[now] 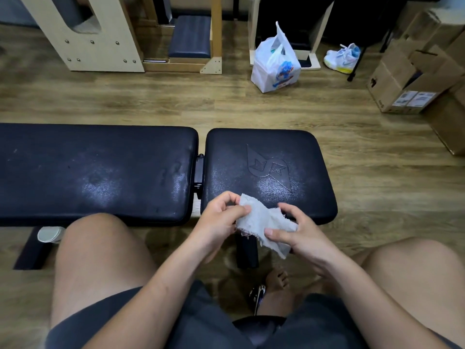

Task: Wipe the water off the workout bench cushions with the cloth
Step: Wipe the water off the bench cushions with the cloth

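Note:
A black workout bench lies across the view with a long back cushion point(95, 170) on the left and a shorter seat cushion point(271, 162) with an embossed logo on the right. Both cushions show a faint wet sheen. A small white frayed cloth point(261, 220) is stretched between my hands, just in front of the seat cushion's near edge. My left hand point(221, 217) pinches the cloth's upper left end. My right hand point(297, 233) grips its lower right end with thumb and fingers.
My bare knees flank the hands at left and right. Beyond the bench on the wooden floor stand a white plastic bag point(275, 64), a white sneaker point(342, 57), cardboard boxes point(412, 79) at the right and wooden gym equipment point(105, 34) at the back left.

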